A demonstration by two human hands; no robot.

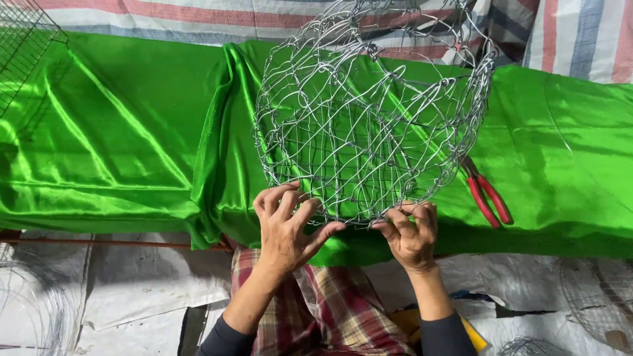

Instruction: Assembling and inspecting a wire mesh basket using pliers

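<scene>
I see the wire basket (369, 112) mostly woven and lying on the green cloth (119, 132). My left hand (287, 227) and right hand (410, 234) pinch its near rim, likely unfinished; pliers (486, 196) lie beside the basket.

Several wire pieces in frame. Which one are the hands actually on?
The round woven wire basket on the green cloth: left hand and right hand grip its near edge. The dark grid rack top left lies untouched.
</scene>
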